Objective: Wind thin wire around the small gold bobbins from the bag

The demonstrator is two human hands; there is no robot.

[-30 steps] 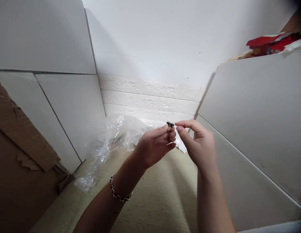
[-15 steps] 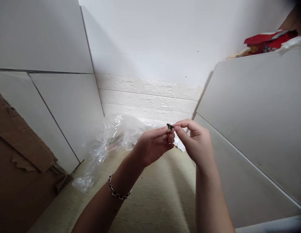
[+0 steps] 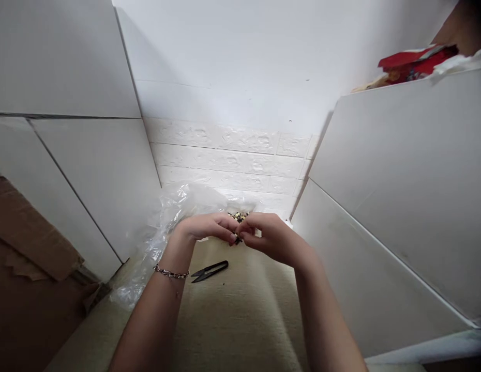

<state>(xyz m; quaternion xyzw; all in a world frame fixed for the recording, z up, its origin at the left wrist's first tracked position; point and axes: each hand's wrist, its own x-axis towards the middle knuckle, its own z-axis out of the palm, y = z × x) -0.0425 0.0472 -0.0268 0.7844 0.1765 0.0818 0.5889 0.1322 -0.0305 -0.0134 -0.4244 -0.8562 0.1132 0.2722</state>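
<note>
My left hand (image 3: pixel 211 227), with a chain bracelet on its wrist, is closed in a pinch on a small black piece (image 3: pixel 238 239). The fingers of my right hand (image 3: pixel 269 235) are closed at the same piece, nearly meeting the left fingertips. The piece is too small to name. Just behind the fingers lies a heap of small black and yellow pieces (image 3: pixel 239 217), partly hidden by both hands. Black thread snips (image 3: pixel 210 271) rest on the pale surface below my left hand, blades pointing left.
A crumpled clear plastic bag (image 3: pixel 147 253) lies to the left. White panels (image 3: pixel 96 165) rise on the left, with brown cardboard (image 3: pixel 34 232) in front. A white cabinet (image 3: pixel 395 191) stands at the right, a red packet (image 3: pixel 415 64) on top. Behind is a brick-pattern wall (image 3: pixel 240 160).
Both hands have moved down and left, still together at a small black piece. The thread snips and the heap of pieces have come into sight. The view has shifted slightly.
</note>
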